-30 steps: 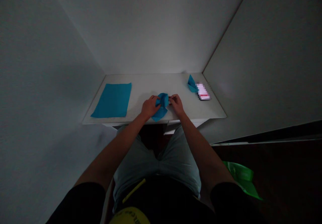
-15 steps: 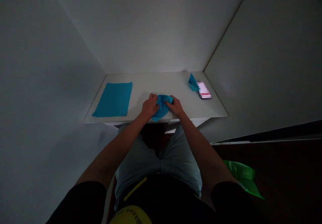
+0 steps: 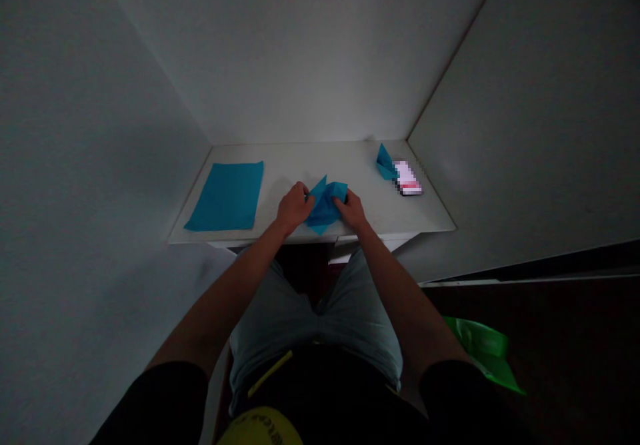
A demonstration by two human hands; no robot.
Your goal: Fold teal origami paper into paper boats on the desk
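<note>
Between my hands is a partly folded sheet of blue paper [image 3: 324, 209], with pointed corners sticking up at the back and down at the front. My left hand [image 3: 294, 208] grips its left side, thumb on top. My right hand [image 3: 352, 210] pinches the right side, its thumb pressed on the paper. Both hands are over the white table [image 3: 285, 158], close to its front edge. A flat blue sheet [image 3: 227, 196] lies to the left. At the back right stands a folded blue paper boat [image 3: 385, 164].
A phone [image 3: 409, 178] with a lit, blurred screen lies beside the paper boat. Walls close in the table at the back and both sides. Low on the right, on the dark floor, is a shiny green plastic thing [image 3: 483, 348].
The blue paper between my hands has opened out, and a corner now points up at the back. My hands have shifted slightly apart, still holding it.
</note>
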